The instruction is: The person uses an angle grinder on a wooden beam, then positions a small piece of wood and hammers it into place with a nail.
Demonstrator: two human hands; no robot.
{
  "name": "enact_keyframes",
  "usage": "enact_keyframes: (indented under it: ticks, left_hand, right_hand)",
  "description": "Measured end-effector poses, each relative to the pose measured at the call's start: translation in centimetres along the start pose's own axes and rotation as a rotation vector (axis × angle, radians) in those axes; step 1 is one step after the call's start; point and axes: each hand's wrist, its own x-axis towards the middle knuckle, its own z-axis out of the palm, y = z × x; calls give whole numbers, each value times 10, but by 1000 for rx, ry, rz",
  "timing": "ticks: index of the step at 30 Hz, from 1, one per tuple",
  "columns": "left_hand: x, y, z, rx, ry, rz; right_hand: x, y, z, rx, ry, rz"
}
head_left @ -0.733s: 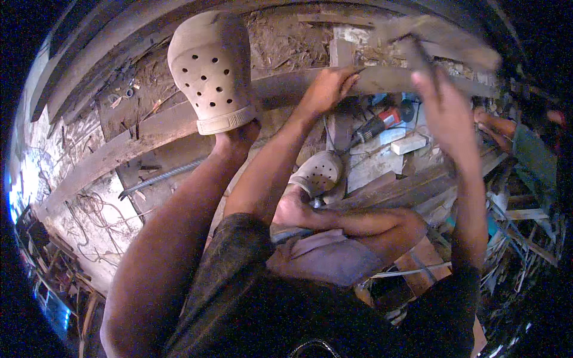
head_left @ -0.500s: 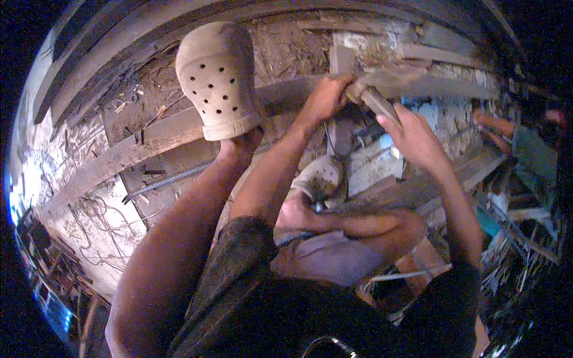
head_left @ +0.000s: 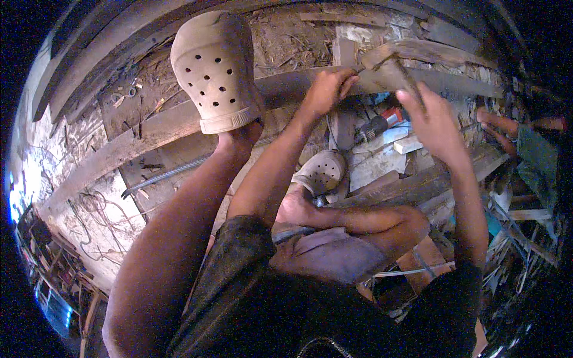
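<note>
My right hand (head_left: 439,122) grips the handle of a hammer (head_left: 409,83), whose head (head_left: 379,56) hangs just over a long wooden beam (head_left: 286,86). Closed fingers of my left hand (head_left: 327,92) rest at the beam, pinching a thin dark piece (head_left: 358,69) that points toward the hammer head. Whether that piece is a nail or a small tool cannot be made out. A beige clog (head_left: 212,65) on my outstretched foot lies across the beam, left of my left hand.
A red and black power drill (head_left: 382,124) lies beyond my other clog (head_left: 322,170). A ribbed metal bar (head_left: 173,174) and loose wires (head_left: 98,224) are at left. At far right is another person's limb beside green cloth (head_left: 537,158). Boards and scraps lie around.
The hammer has risen and moved right, away from my left hand, its head now swung up above the beam. My left hand stays nearly in place. The drill now shows more clearly.
</note>
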Motion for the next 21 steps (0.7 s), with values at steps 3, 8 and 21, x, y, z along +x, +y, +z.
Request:
enact_keyframes:
  ticks: [3, 8, 21]
  left_hand:
    - [-1, 1, -7, -22, 33, 2]
    - [-4, 9, -7, -38, 19, 2]
    - [2, -1, -3, -17, -62, 59]
  right_hand:
    - [-3, -12, -23, 135, 190, -21]
    - [2, -6, 7, -45, -144, -1]
    - [-13, 2, 12, -33, 204, -113]
